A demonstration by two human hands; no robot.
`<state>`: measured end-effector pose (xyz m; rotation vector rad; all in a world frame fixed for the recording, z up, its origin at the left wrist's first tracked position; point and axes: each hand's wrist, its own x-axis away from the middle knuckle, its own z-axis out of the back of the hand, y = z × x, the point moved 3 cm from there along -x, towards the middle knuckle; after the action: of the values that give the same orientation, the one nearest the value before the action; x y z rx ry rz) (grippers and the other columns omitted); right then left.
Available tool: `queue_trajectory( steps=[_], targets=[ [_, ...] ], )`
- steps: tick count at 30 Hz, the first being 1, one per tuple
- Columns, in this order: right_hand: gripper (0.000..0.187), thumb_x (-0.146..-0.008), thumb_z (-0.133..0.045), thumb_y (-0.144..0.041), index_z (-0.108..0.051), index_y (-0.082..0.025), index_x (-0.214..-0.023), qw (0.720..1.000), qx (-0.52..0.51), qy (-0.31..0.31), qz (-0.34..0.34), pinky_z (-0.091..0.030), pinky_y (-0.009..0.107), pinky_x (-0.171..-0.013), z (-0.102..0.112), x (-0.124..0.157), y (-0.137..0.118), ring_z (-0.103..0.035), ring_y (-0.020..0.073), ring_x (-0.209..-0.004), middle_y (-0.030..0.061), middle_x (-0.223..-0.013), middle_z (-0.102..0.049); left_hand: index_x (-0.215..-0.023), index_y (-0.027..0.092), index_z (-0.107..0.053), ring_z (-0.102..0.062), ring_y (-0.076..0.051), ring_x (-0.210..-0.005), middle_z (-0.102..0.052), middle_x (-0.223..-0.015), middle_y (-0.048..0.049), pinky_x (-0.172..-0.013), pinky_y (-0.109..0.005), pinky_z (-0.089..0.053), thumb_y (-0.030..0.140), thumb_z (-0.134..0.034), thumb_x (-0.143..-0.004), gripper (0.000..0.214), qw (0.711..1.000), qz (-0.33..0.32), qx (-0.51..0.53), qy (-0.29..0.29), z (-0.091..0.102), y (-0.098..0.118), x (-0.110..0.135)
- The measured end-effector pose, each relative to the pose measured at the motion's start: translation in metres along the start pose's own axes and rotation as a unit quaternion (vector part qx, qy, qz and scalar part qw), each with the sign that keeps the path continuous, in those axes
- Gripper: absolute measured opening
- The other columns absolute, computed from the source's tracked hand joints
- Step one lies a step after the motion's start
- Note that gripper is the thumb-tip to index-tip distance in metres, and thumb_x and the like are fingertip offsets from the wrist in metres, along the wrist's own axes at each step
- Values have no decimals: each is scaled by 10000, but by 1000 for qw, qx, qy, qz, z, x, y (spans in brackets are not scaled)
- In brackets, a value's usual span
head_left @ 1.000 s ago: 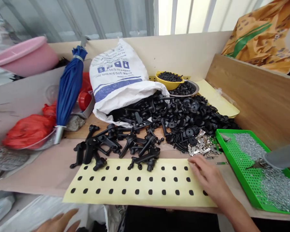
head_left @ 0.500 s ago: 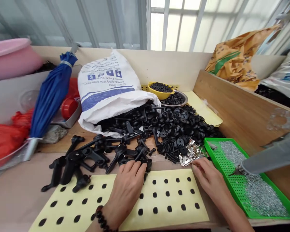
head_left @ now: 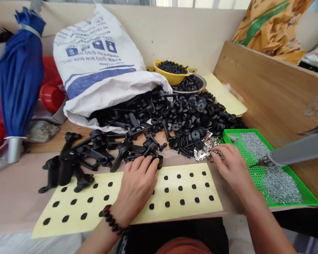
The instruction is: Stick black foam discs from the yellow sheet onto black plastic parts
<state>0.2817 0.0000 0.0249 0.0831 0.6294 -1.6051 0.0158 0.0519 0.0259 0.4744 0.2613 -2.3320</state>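
Note:
My left hand [head_left: 139,183], with a dark bead bracelet at the wrist, curls its fingers over a black plastic crank-like part [head_left: 159,162] at the upper edge of the yellow sheet [head_left: 175,213]. Most of that part is hidden under the fingers. To the right, my right hand [head_left: 233,167] pinches a small metal clip at the edge of a pile of shiny metal clips [head_left: 205,148]; its fingertips partly hide the clip. Rows of black rounded pads [head_left: 182,202] dot the sheet. More black crank-like parts [head_left: 69,160] lie to the left of my left hand.
A white sack [head_left: 100,60] spills black parts [head_left: 190,109] across the bench. A green tray [head_left: 283,201] of small metal pieces stands at right, a grey power screwdriver [head_left: 299,148] above it. Behind are a yellow bowl [head_left: 175,78], a blue umbrella [head_left: 22,77] and a wooden divider [head_left: 267,84].
The head view has tilted down, so the bench appears higher and my lap shows. My left hand stays over the black part; my right hand remains at the metal clips, fingertips slightly further into them.

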Motion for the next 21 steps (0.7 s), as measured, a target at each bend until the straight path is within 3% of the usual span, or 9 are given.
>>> queue_trajectory(
  steps=[7,10,14,17,21],
  targets=[
    [166,-873,-429,-290,-571,-205,-893,1000,8,26,-13,-439,409,-804,12,-7,15,-535,270,-928,103,-942,-602,-1055,148,-593,-503,-284,-1040,-601,-1151,-120,-863,-431,-379,88,-449,-821,281,996,-52,73,6,0,26,-4],
    [174,-864,-430,-288,-578,-203,-901,998,6,58,-15,-440,426,-827,8,-25,21,-544,277,-947,114,-964,-603,-1024,187,-589,-529,-261,-984,-626,-1082,-93,-860,-425,-382,96,-442,-796,286,990,-69,108,55,-18,44,0],
    [195,-840,-441,-289,-590,-187,-915,994,14,106,-30,-452,458,-801,11,-61,30,-565,293,-912,135,-970,-604,-919,214,-571,-567,-210,-875,-645,-1001,-65,-746,-331,-436,140,-456,-812,174,970,-153,140,124,-46,63,0],
    [210,-849,-438,-303,-592,-194,-942,995,1,93,-34,-472,417,-760,21,-70,20,-579,286,-922,127,-984,-615,-944,209,-557,-579,-209,-863,-641,-1000,-76,-729,-321,-463,116,-455,-785,210,969,-153,171,94,-41,63,4],
    [208,-883,-435,-332,-592,-216,-957,997,-79,13,-21,-479,310,-713,29,-59,-2,-593,225,-931,81,-1029,-627,-1057,192,-548,-576,-240,-974,-616,-1106,-103,-833,-378,-486,87,-468,-745,338,972,-108,208,-17,-19,50,14]
  ],
)
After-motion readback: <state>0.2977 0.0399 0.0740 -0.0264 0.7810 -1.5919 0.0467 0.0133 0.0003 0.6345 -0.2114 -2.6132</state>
